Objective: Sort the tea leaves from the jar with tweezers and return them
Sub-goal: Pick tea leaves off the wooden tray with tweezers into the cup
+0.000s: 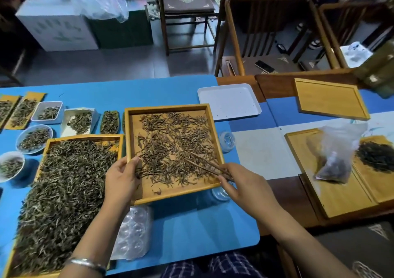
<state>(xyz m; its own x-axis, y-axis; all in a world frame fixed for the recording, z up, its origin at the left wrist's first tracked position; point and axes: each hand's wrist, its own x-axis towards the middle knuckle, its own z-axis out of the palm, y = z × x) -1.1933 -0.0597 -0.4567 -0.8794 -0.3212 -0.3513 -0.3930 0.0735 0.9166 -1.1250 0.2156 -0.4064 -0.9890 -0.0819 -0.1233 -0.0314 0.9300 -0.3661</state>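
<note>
Tweezers (207,165) in right hand (241,184) touch tea leaves (170,145).

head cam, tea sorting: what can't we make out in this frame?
- Tweezers: tips lost among the tea leaves; whether they pinch one is too small to tell.
- Jar: mostly hidden behind the tray and right hand; contents unseen.
- Left hand: fingertips covered by the tray's edge.
- Big tray at left: cut off by the bottom frame edge.
- Bag at right: contents blurred.
</note>
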